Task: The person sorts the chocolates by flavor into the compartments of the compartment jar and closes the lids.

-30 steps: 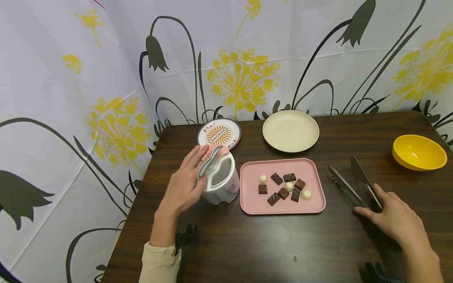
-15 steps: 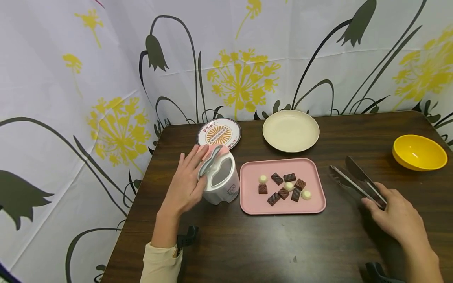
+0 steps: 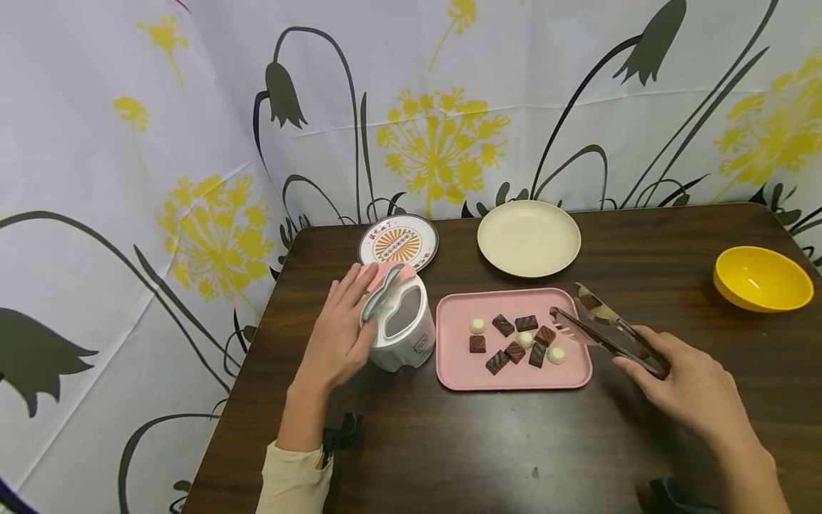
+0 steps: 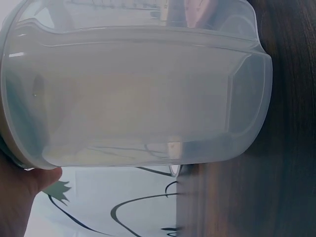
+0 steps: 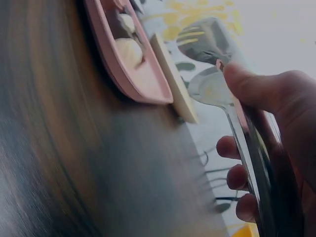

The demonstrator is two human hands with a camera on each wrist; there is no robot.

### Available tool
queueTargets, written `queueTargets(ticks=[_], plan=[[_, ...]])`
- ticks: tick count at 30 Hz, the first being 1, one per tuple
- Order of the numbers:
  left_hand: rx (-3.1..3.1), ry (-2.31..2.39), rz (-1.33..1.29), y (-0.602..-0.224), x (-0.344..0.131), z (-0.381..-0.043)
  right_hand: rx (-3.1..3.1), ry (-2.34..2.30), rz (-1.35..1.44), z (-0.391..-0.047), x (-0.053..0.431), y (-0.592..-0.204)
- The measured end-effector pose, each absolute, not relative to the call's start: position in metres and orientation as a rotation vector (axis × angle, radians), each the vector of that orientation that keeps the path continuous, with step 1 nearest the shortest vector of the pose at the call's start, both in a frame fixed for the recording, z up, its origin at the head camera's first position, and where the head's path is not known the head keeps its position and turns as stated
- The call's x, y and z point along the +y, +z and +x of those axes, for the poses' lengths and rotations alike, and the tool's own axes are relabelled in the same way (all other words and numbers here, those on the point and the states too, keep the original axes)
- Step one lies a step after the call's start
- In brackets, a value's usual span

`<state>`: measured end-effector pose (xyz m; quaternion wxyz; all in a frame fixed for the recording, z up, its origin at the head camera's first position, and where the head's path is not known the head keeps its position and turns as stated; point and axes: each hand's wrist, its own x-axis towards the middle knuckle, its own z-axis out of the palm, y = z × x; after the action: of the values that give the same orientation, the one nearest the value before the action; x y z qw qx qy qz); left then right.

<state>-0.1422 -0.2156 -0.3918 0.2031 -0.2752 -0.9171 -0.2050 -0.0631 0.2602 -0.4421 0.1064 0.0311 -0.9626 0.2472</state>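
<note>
A translucent storage container [image 3: 407,335] with a white top and a raised grey-edged flip lid [image 3: 380,293] stands left of the pink tray [image 3: 452,375]. My left hand [image 3: 337,332] holds it at the lid, fingers reaching over the top and thumb at the side. The left wrist view shows the container's side [image 4: 138,98] filling the picture. In my right hand [image 3: 690,382] are metal serving tongs [image 3: 616,332], one end forked and the other spoon-shaped. Their spread ends overlap the tray's right edge in the head view. Dark chocolates [image 3: 503,325] and white round sweets [image 3: 556,355] lie on the tray.
Behind the container lies a patterned plate [image 3: 398,239]. A cream plate [image 3: 529,238] sits beyond the tray. The yellow bowl [image 3: 762,278] stands at the far right of the dark wooden table [image 3: 501,450]. A flowered cloth [image 3: 437,64] hangs behind.
My right hand has lifted the tongs and carried them left, from the table to the tray's right edge. The left hand and container have stayed nearly still.
</note>
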Motion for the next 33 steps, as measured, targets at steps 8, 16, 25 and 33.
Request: queueTargets(ticks=[8, 16, 25, 33], plan=[[-2.561, -0.583, -0.772, -0.391, -0.214, -0.144, -2.872, 0.621, 0.139, -0.065, 0.247, -0.445], [-2.564, -0.598, -0.761, -0.391, -0.213, -0.144, -2.861, 0.549, 0.202, -0.070, 0.239, -0.449], [-2.569, -0.599, -0.748, -0.392, -0.214, -0.142, -2.886, 0.518, 0.261, -0.075, 0.234, -0.444], [-2.551, -0.585, -0.770, -0.392, -0.214, -0.143, -2.929, 0.554, 0.243, -0.075, 0.234, -0.443]])
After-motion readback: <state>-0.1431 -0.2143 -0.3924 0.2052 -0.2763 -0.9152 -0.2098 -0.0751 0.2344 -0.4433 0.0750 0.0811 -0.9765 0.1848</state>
